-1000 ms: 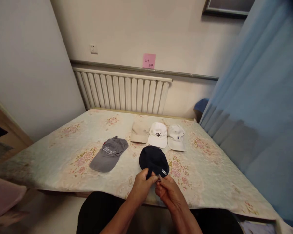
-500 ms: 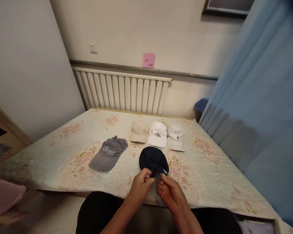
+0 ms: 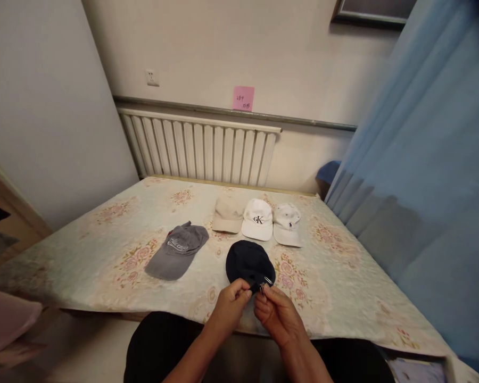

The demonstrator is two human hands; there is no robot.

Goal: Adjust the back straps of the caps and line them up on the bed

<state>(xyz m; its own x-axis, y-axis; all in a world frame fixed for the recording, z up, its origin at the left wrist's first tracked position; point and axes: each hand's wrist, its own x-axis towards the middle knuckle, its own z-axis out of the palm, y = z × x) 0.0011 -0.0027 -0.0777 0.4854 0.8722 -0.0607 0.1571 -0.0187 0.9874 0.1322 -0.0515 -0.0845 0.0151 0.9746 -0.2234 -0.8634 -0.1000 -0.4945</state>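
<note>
A black cap (image 3: 249, 259) lies in front of me near the bed's front edge, its back strap side toward me. My left hand (image 3: 232, 302) is closed in a pinch on the end of the cap's dark strap (image 3: 254, 288). With thumb and forefinger, my right hand (image 3: 278, 313) pinches a small metal buckle (image 3: 262, 288) beside the strap. A shiny metal piece (image 3: 268, 280) shows on the cap's rim just above. The fingertips of both hands are close together, partly hiding the strap and buckle.
A grey cap (image 3: 179, 251) lies to the left. Behind stand a beige cap (image 3: 227, 215), a white CK cap (image 3: 257, 219) and another white cap (image 3: 288, 225) in a row. A floral sheet (image 3: 104, 271) covers the bed; a blue curtain (image 3: 423, 186) hangs at right.
My left hand has brought the strap end slightly toward the buckle in my right hand. The black cap has shifted a little to the left.
</note>
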